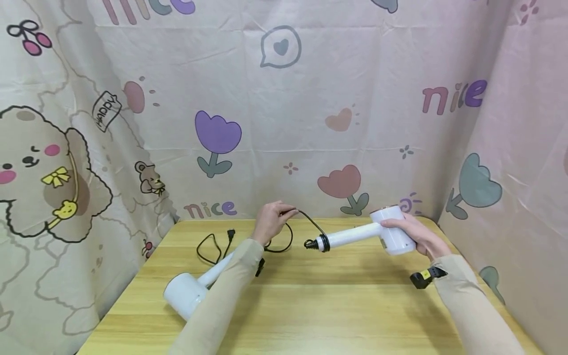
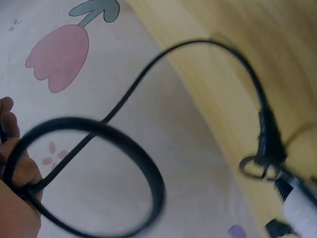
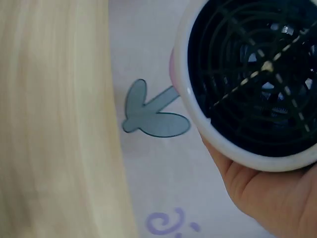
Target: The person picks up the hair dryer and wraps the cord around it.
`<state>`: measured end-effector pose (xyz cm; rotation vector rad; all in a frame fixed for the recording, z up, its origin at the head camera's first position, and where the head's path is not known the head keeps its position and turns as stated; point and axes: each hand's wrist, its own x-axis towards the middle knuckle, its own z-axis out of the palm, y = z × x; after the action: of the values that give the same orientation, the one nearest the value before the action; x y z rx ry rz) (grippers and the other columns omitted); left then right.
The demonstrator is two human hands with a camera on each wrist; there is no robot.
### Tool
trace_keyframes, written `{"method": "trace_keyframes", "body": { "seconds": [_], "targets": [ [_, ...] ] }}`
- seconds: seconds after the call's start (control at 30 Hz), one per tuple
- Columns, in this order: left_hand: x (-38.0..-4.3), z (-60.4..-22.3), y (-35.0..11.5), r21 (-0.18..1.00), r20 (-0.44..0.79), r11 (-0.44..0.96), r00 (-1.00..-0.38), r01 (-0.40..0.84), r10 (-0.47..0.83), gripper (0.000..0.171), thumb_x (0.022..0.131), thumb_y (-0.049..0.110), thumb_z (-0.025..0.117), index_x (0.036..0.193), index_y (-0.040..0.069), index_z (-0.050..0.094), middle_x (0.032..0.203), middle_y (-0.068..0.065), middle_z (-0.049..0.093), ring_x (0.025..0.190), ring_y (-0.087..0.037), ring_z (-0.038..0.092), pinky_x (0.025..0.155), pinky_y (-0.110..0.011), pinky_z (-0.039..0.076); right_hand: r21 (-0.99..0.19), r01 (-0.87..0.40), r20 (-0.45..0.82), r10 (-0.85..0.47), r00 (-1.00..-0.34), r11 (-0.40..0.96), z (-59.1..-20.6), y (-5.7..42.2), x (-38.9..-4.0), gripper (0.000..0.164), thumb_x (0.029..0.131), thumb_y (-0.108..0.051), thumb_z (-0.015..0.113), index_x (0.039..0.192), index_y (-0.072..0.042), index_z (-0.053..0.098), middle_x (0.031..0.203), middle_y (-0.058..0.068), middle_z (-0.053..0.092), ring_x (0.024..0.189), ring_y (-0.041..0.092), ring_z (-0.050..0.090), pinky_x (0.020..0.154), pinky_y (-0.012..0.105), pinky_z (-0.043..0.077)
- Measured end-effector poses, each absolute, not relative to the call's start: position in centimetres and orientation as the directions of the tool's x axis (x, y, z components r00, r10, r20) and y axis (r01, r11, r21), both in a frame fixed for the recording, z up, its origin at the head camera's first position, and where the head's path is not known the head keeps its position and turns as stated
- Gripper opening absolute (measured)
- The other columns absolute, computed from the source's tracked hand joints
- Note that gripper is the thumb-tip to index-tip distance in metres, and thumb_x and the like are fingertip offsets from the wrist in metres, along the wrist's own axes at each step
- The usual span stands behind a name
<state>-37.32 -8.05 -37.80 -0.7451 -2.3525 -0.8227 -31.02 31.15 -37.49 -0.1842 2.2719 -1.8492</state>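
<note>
Fingers [image 1: 286, 207] of the left hand [image 1: 268, 220] pinch a thin black cord [image 2: 157, 187] (mid-frame). At right, the right hand [image 1: 421, 234] grasps a white plastic cylinder-headed hair dryer [image 1: 394, 237].

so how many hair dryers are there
2. One white, cylinder-headed hair dryer is in the right hand, above the yellowish wooden table; the second white hair dryer lies at the table's left, partly hidden by the beige left sleeve. No others show.

Soft light, left wrist view apparently blurry
</note>
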Motion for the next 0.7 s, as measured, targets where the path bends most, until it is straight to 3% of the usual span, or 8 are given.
{"method": "trace_keyframes", "body": {
  "seconds": [0.2, 0.37, 0.57, 0.7],
  "targets": [
    [-37.9, -39.1, -7.7, 0.546, 0.521, 0.646, -0.820, 0.533, 0.236, 0.021, 0.089, 0.033, 0.071, 0.100, 0.017, 0.079, 0.094, -0.001, 0.077, 0.069, -0.009, 0.065, 0.060, -0.025, 0.052, -0.992, 0.104, -0.119, -0.306, -0.945, 0.066, -38.5, 31.7, -30.9, 0.026, 0.100, -0.029, 0.052, 0.122, -0.019, 0.043, 0.096, 0.004, 0.069, 0.087, 0.022, 0.069, 0.078, 0.046, 0.059],
    [-37.6, -40.2, -7.6, 0.550, 0.444, 0.672, -0.855, 0.495, 0.267, 0.024, 0.092, 0.036, 0.068, 0.103, 0.017, 0.078, 0.099, -0.001, 0.077, 0.083, -0.012, 0.070, 0.072, -0.030, 0.057, -0.988, 0.146, -0.119, -0.326, -0.938, -0.059, -38.9, 31.8, -30.9, 0.028, 0.102, -0.031, 0.047, 0.123, -0.016, 0.038, 0.098, 0.003, 0.069, 0.088, 0.020, 0.070, 0.078, 0.042, 0.059],
    [-36.9, -41.4, -7.3, 0.496, 0.424, 0.691, -0.842, 0.525, 0.335, 0.024, 0.094, 0.034, 0.066, 0.105, 0.016, 0.078, 0.100, -0.001, 0.076, 0.081, -0.011, 0.071, 0.069, -0.027, 0.057, -0.945, 0.223, -0.128, -0.358, -0.925, -0.238, -39.1, 31.7, -31.1, 0.023, 0.104, -0.032, 0.041, 0.121, -0.017, 0.042, 0.098, 0.003, 0.070, 0.088, 0.021, 0.070, 0.077, 0.037, 0.060],
    [-36.4, -42.1, -6.8, 0.386, 0.485, 0.700, -0.777, 0.602, 0.401, 0.020, 0.093, 0.031, 0.067, 0.101, 0.017, 0.079, 0.094, 0.001, 0.077, 0.077, -0.009, 0.071, 0.070, -0.026, 0.057, -0.911, 0.260, -0.149, -0.332, -0.932, -0.321, -38.9, 31.5, -31.4, 0.024, 0.104, -0.035, 0.041, 0.121, -0.017, 0.041, 0.096, 0.004, 0.070, 0.086, 0.021, 0.070, 0.077, 0.035, 0.059]
  ]
}}
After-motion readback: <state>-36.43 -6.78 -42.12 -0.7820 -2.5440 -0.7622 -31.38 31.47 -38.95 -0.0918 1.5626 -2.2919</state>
